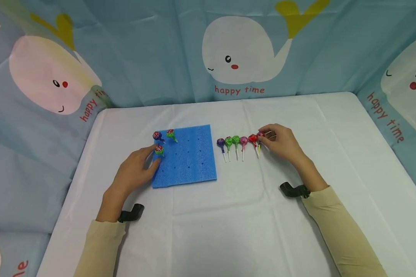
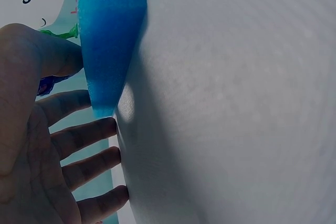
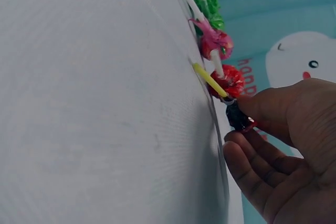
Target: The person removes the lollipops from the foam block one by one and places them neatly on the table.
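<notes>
White-clothed table (image 1: pixel 208 223) extends on all sides of the blue foam board (image 1: pixel 185 156); 3 lollipops (image 1: pixel 170 133) stand near its far-left corner. Left hand (image 1: pixel 134 169): fingers extended, touching the board's left edge. Right hand (image 1: pixel 282 143): pinching yellow-stick lollipop (image 3: pixel 237 115), right end, beside 5 other lollipops (image 1: pixel 236 139) in a row.

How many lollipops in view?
9: three lollipops on the blue foam board; five in a row on the white table beside it; one pinched by the right hand. Others could be hidden.
</notes>
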The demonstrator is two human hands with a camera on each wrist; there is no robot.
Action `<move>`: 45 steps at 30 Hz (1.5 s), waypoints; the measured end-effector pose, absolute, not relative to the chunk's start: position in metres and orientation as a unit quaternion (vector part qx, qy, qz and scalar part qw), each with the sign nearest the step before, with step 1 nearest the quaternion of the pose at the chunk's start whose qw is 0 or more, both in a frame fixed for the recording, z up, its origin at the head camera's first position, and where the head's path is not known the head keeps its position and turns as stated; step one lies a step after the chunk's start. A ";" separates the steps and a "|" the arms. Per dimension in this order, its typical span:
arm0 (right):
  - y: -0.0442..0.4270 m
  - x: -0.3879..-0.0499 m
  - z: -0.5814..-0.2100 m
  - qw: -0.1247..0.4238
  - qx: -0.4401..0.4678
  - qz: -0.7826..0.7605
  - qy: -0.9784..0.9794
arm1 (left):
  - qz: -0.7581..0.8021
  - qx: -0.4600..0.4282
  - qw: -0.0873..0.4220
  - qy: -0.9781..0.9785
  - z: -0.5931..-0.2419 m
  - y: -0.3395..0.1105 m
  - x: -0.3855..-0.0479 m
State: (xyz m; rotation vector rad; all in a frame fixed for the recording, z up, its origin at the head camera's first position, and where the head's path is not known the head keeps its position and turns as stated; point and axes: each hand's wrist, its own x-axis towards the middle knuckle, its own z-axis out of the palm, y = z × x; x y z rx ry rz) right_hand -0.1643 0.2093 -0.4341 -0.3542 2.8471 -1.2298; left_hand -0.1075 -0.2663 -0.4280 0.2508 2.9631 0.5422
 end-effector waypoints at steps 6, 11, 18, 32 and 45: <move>0.208 -0.164 -0.435 0.015 -0.107 -0.386 0.916 | 0.180 0.082 0.058 0.979 -0.428 -0.267 -0.108; 0.208 -0.164 -0.436 0.016 -0.105 -0.389 0.915 | 0.177 0.083 0.058 0.979 -0.428 -0.267 -0.110; 0.209 -0.164 -0.438 0.015 -0.114 -0.388 0.915 | 0.174 0.085 0.056 0.979 -0.428 -0.266 -0.110; 0.216 -0.163 -0.417 -0.009 -0.132 -0.358 0.924 | 0.185 0.079 0.063 0.978 -0.429 -0.266 -0.109; 0.211 -0.163 -0.426 0.043 -0.131 -0.301 0.944 | 0.178 0.073 0.068 0.979 -0.431 -0.267 -0.108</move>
